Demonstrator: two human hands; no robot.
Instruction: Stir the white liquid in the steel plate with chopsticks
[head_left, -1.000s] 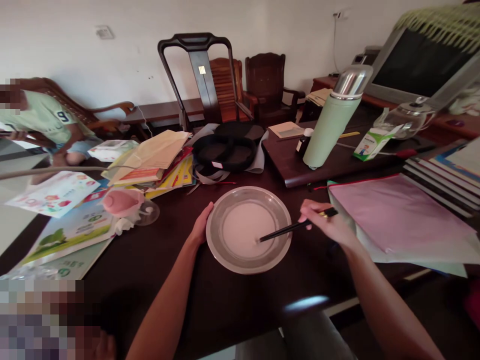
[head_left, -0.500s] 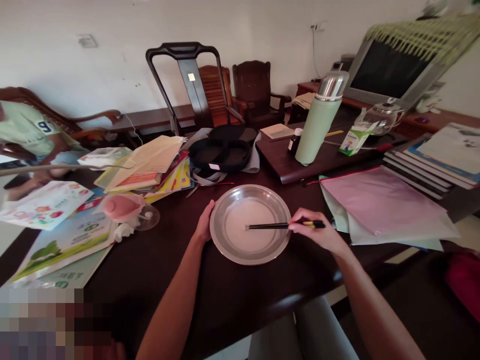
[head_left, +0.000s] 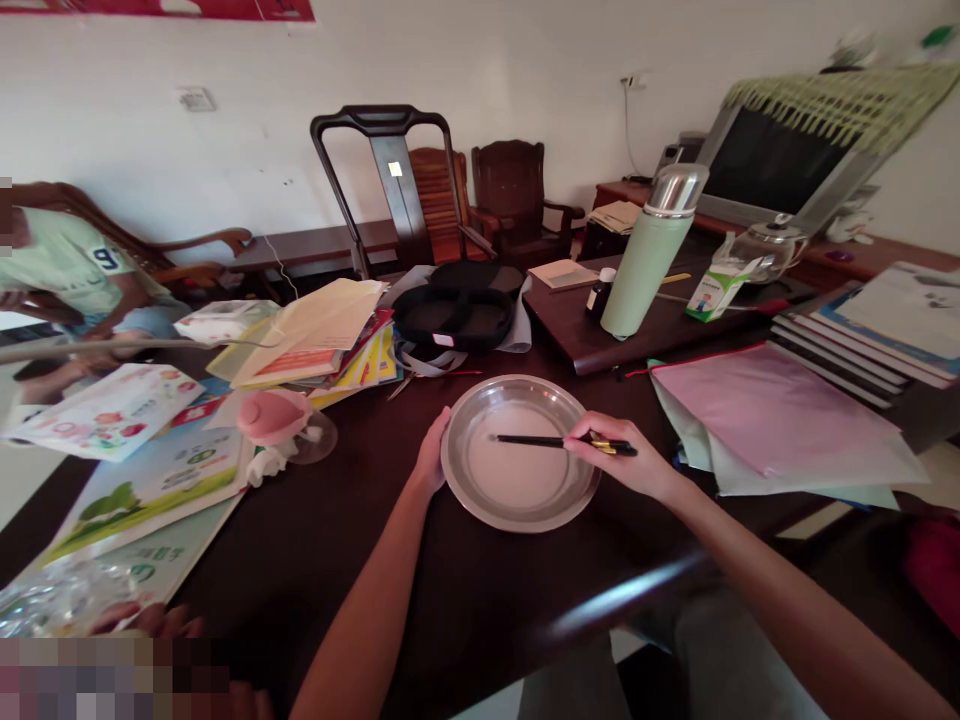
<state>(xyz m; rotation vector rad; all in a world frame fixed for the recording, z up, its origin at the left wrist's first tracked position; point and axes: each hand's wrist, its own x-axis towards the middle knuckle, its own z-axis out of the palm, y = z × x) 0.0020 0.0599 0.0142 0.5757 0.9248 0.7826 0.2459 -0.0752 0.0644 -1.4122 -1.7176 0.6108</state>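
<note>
A metal bowl of pale liquid sits on the dark table; the right hand grips black chopsticks over it, the left hand touching its side (whether gripping, one cannot tell).

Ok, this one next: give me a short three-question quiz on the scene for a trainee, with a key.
1. True or false: the person's left hand rests on the pink folder.

2. What does the person's right hand hold?
A) a spoon
B) chopsticks
C) a pair of scissors

3. Fill in the word: beside the tall green flask stands a small dark ____.

Key:
1. False; it is at the left side of the metal bowl.
2. B
3. bottle
</note>
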